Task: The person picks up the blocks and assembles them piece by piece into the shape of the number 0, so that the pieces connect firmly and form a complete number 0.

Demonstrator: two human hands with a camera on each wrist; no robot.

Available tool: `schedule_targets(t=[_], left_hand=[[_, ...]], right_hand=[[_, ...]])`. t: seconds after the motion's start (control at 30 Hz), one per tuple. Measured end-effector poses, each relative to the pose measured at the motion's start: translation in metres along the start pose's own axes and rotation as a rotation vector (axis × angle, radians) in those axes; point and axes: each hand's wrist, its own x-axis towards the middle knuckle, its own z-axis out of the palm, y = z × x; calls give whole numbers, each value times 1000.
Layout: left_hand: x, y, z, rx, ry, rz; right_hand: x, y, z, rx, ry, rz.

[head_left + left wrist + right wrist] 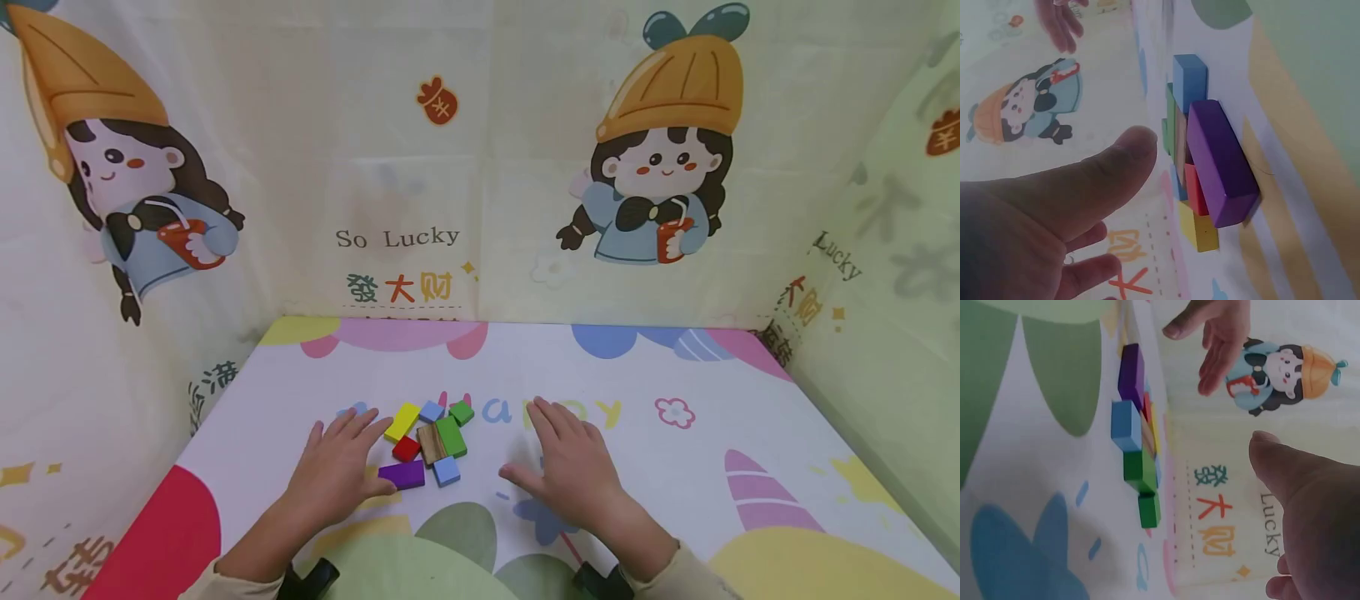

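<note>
A loose cluster of small blocks lies on the table. In the head view it includes a yellow block [402,422], a red block [407,449], a wood-grain block [432,444], a purple block [402,475], a larger green block [452,437], a small green block [461,412] and two blue blocks, one at the front [447,472] and one at the back [431,412]. My left hand [337,467] hovers at the cluster's left side with fingers spread, holding nothing. To the right, apart from the blocks, my right hand [573,463] is likewise spread and holds nothing.
Beneath everything is a white tabletop cover [637,483] printed with colourful shapes and letters. A cream cloth [517,192] with cartoon figures hangs behind the table and along both sides. Dark wrist mounts [318,577] show at the lower edge.
</note>
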Motion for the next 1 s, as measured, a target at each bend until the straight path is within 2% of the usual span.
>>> schedule_targets(t=[0.23, 0.53, 0.83, 1.0], left_hand=[[-2, -2, 3, -106, 28, 57], [0, -1, 7, -235, -27, 14], [1, 0, 9, -373, -66, -34], [3, -2, 11, -413, -97, -54]], right_hand=[[5, -14, 9, 24, 5, -67], [12, -26, 19, 154, -15, -121], [19, -40, 28, 183, -149, -89], [23, -45, 35, 219, -195, -56]])
